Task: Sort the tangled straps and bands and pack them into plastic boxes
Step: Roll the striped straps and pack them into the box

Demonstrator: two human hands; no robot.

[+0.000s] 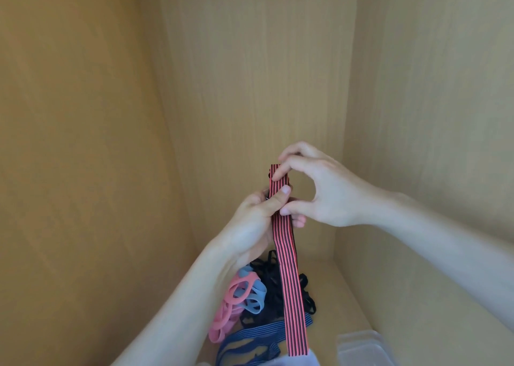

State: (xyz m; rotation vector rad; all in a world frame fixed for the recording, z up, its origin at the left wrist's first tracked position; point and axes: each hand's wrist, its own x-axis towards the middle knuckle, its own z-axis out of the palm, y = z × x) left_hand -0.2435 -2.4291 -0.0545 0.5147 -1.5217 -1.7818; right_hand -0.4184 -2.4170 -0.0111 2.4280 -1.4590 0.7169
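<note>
Nearest the camera, a translucent plastic box (364, 349) is noted at the lower right on the cabinet floor (347, 296); its contents cannot be made out. To its left an unsorted heap is recorded: a blue striped strap (250, 339), pink bands (222, 317), pale blue bands (254, 296) and a black tangle (271, 275), all overlapping. Above the heap a red-and-black striped strap (289, 282) is held upright, its free end hanging down in front of the heap. Whether that end touches anything cannot be told. The grip of the left hand (254, 221) is closed on the strap's upper part, with the thumb pressed on its face. The grip of the right hand (322, 190) is pinching the strap near its top end between forefinger and thumb. Beyond the hands only the wooden back panel (250, 73) is seen. The step in hand is judged to be the freeing and folding of one strap, with most sorting yet to be done. The next move is judged to require that the strap be folded or rolled compactly, then lowered into the box without the heap being snagged.
</note>
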